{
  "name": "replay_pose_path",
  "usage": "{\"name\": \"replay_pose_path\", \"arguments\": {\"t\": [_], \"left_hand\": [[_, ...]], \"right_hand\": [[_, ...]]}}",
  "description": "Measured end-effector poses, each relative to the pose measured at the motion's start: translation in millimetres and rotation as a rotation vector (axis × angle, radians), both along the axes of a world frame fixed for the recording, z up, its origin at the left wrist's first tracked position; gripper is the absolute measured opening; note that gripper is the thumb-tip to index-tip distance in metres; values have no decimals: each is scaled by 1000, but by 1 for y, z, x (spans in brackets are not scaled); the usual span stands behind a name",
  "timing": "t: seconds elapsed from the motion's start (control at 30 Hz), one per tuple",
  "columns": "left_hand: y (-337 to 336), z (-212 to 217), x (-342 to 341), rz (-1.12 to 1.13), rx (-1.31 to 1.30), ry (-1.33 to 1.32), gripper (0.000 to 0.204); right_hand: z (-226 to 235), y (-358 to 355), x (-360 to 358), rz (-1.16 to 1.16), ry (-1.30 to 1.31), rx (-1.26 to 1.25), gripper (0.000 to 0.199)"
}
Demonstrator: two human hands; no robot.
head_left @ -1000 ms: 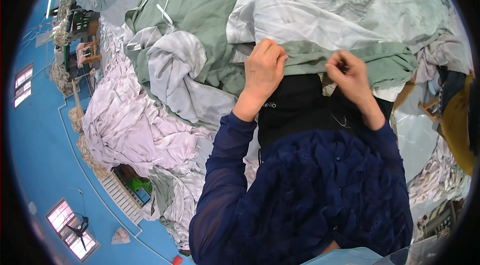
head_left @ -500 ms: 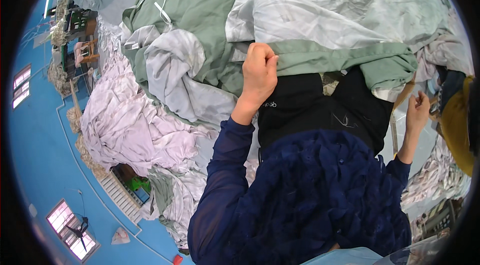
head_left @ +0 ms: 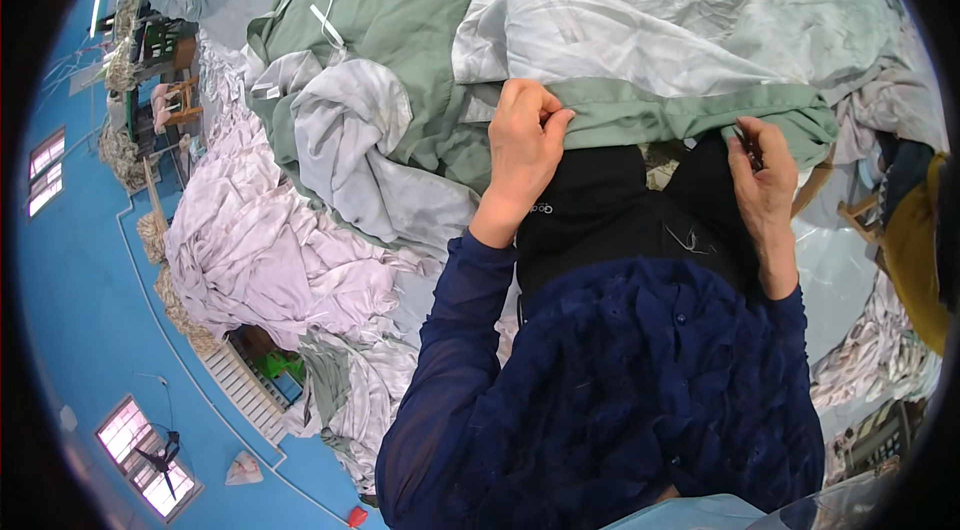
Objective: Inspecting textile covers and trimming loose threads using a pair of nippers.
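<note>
A green fabric band (head_left: 645,115) with a seamed edge runs across my lap, its upper side bordering a wide pale grey-white cloth (head_left: 600,20). My left hand (head_left: 525,150) is closed in a pinch on the band's left part. At the band's right part, my right hand (head_left: 765,175) has thumb and forefinger pressed together on its lower edge. Whether something small is also between those fingers, I cannot tell. Left of my left hand lies a crumpled green cloth (head_left: 400,20) with a white tie strip (head_left: 326,22) and a bunched grey piece (head_left: 350,120) on it.
A heap of pale pink-white fabric (head_left: 280,240) spreads at the left, near a blue floor (head_left: 80,310). At the right edge hangs a mustard-yellow cloth (head_left: 915,250), with a wooden chair part (head_left: 858,218) beside it. Loose threads (head_left: 690,238) cling to my black trousers.
My right hand has come in from the right side to the band and now pinches its lower edge. The left hand keeps its pinch, shifted only slightly.
</note>
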State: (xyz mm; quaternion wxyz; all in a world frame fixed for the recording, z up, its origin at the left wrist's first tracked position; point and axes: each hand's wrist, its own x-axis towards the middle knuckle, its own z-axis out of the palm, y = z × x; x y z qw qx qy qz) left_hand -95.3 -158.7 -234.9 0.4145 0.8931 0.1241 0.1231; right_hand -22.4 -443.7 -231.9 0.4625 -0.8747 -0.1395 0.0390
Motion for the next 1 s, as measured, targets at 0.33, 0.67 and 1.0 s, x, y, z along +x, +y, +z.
{"name": "replay_pose_path", "arguments": {"t": [0.33, 0.67, 1.0], "left_hand": [[8, -11, 0, 18, -19, -54, 15], [4, -7, -4, 52, -186, -70, 14], [-2, 3, 9, -87, 323, -45, 15]], "right_hand": [[-15, 0, -4, 62, -22, -38, 19], [3, 61, 1, 324, 94, 60, 29], [-7, 77, -6, 328, 24, 55, 27]]}}
